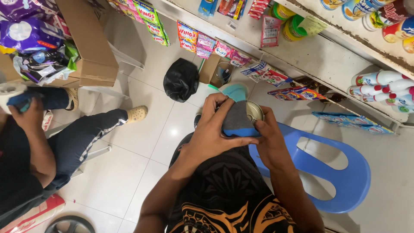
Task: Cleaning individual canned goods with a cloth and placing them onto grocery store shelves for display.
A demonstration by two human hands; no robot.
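I am looking straight down at my own two hands, held together in front of my chest above a white tiled shop floor. My left hand (211,131) is curled around a folded grey and blue cloth (238,120), fingers wrapped over its top and thumb pressed along its lower blue edge. My right hand (268,136) grips a small round metal tin (253,111) from the side; only part of its shiny top shows past the cloth, which lies against it. I cannot tell whether the tin is sealed or what is in it.

Just beside my right arm stands a blue plastic chair (340,172) with a cut-out in its seat. Ahead of my hands, a black plastic bag (181,80) sits bunched on the floor, and near it a small open cardboard box (217,71) leans against the base of white shelving (319,60). The shelves hold hanging strips of colourful sachets (202,43), and white bottles (379,84) lie on their sides at the right.

To my left another person sits in dark trousers, one hand (26,114) closed on a blue cloth against a white container. Above them a large cardboard carton (92,47) brims with purple packets (28,32).
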